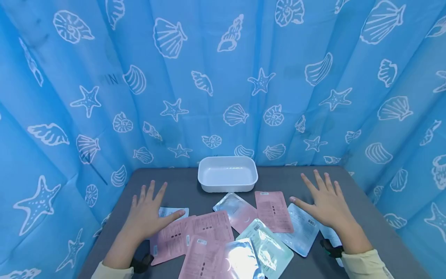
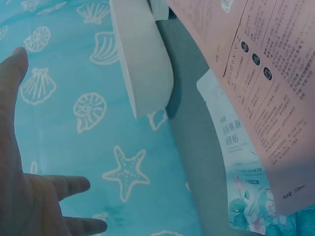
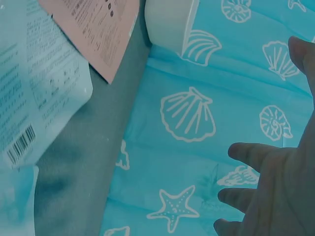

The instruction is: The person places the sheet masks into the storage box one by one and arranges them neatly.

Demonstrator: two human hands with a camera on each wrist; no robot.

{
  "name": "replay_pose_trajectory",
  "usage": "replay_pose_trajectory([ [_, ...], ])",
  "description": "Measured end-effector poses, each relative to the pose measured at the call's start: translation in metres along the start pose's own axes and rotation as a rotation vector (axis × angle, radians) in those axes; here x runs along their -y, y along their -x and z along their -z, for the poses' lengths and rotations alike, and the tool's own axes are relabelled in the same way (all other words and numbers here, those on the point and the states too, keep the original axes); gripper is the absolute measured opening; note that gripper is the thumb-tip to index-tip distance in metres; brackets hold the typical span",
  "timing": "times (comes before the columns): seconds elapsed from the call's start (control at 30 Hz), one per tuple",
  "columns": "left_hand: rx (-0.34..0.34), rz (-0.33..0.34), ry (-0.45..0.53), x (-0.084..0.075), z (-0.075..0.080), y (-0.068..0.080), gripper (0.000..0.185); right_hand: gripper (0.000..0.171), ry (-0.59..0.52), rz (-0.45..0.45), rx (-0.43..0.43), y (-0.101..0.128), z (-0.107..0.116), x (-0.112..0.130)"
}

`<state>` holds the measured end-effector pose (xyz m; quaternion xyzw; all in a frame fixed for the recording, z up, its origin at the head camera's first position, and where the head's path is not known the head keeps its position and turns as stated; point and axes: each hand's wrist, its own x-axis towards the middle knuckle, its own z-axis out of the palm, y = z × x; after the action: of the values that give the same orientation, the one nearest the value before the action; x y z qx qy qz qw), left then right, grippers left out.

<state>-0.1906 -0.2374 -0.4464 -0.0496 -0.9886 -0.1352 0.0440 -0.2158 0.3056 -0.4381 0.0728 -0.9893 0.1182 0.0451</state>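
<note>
In the head view my left hand hovers over the left of the table, fingers spread and holding nothing. Beneath and beside it lie pink sachets printed with small text, one partly covering a pale blue sachet. My right hand, also spread, is above the table's right side. Nearest to it are a light blue sachet with a barcode and a pink sachet. Between the hands, a green sachet and a shiny silver one overlap in the pile.
A white rectangular tub stands at the table's back edge, in the middle. A blue curtain with white shells and starfish hangs behind and along both sides of the grey table. Another sachet lies partly under the right wrist.
</note>
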Motion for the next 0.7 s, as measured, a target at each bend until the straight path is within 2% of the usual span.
replay_pose_trajectory([
  [0.33, -0.009, 0.012, 0.071, 0.004, 0.001, 0.01, 0.113, 0.099, -0.019, 0.028, -0.017, -0.009, -0.004, 0.004],
  [0.53, -0.001, 0.088, 0.147, 0.012, -0.001, 0.02, 0.112, 0.096, -0.031, 0.059, -0.064, -0.018, -0.011, 0.011],
  [0.7, 0.039, 0.161, 0.204, 0.021, -0.009, 0.027, 0.113, 0.097, -0.042, 0.068, -0.067, -0.024, -0.017, 0.016],
])
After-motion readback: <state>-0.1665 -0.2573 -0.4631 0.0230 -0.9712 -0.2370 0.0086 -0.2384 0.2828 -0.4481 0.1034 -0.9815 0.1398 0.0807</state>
